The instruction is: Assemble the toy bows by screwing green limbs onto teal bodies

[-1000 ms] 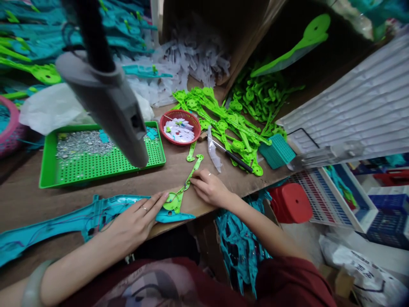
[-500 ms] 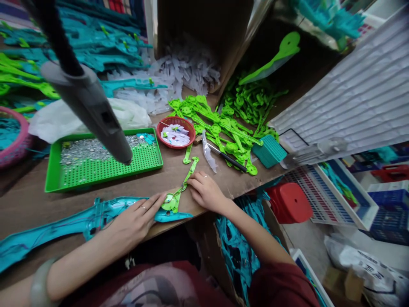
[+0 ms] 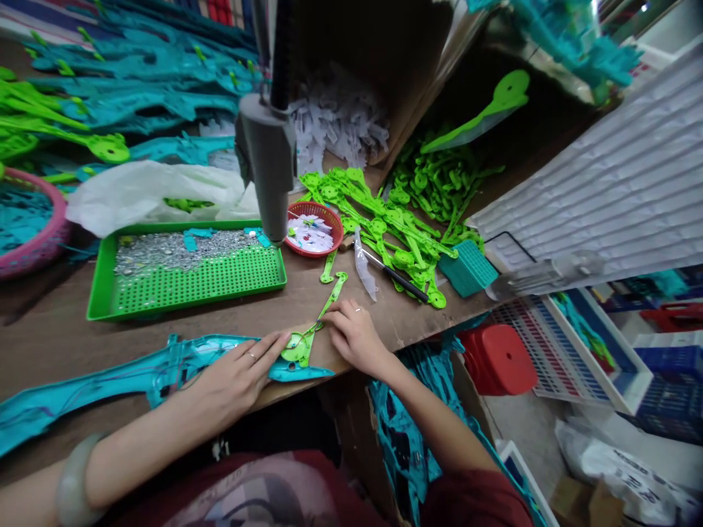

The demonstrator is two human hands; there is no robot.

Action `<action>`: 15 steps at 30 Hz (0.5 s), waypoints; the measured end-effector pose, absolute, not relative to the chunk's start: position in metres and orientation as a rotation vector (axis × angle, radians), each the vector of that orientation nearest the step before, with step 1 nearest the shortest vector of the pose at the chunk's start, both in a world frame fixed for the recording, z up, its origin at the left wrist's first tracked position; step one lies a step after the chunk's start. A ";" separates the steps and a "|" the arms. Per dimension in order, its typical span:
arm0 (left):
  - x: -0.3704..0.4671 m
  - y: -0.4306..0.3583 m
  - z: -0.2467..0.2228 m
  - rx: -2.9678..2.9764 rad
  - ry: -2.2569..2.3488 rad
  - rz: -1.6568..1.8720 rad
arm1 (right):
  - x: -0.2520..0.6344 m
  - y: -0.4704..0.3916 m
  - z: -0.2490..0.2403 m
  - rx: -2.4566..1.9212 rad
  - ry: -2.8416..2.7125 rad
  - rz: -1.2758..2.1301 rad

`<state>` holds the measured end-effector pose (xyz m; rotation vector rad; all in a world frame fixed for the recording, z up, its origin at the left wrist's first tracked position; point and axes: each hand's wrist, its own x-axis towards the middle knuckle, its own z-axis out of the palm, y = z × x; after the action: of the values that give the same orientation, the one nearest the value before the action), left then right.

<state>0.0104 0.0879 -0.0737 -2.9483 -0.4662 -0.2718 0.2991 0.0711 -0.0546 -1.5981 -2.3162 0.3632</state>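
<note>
A long teal plastic shell (image 3: 110,379) with thin wires along it lies near the table's front edge. My left hand (image 3: 242,369) rests flat over its right part, fingers stretched out. A bright green plastic piece (image 3: 296,349) with a round end sits at the shell's right end, by the left fingertips. Its narrow arm (image 3: 334,293) points away from me. At this arm, the thumb and fingers of my right hand (image 3: 354,337) are pinched together. A thin line runs from the round end towards them; what they hold is too small to make out.
A grey powered screwdriver (image 3: 269,168) hangs above a green tray (image 3: 220,285) of small metal parts. Behind lie a red basket (image 3: 313,254), a pile of green pieces (image 3: 378,219), a black-handled tool (image 3: 406,284) and a teal block (image 3: 468,269). A red stool (image 3: 502,359) stands right.
The hanging screwdriver has swung right, from over the tray's middle to its right end near the red basket. Both hands stay almost in place at the shell and the green piece.
</note>
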 end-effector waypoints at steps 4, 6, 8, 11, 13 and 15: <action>0.010 0.088 -0.076 -2.943 -0.473 -0.289 | 0.288 0.069 -0.054 -1.672 -2.419 0.197; 0.010 0.087 -0.078 -2.935 -0.473 -0.282 | 0.284 0.066 -0.056 -1.637 -2.452 0.157; 0.010 0.088 -0.080 -2.924 -0.469 -0.288 | 0.283 0.061 -0.059 -1.575 -2.428 0.165; 0.010 0.088 -0.081 -2.916 -0.475 -0.304 | 0.289 0.053 -0.065 -1.479 -2.342 0.254; 0.010 0.089 -0.080 -2.916 -0.470 -0.311 | 0.294 0.049 -0.066 -1.420 -2.301 0.306; 0.011 0.091 -0.079 -2.915 -0.450 -0.320 | 0.300 0.050 -0.065 -1.381 -2.304 0.321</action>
<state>0.0107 0.0905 -0.0786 -2.9153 -0.4496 -0.3203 0.3003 0.0499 -0.0645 -1.3805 -2.3035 0.3215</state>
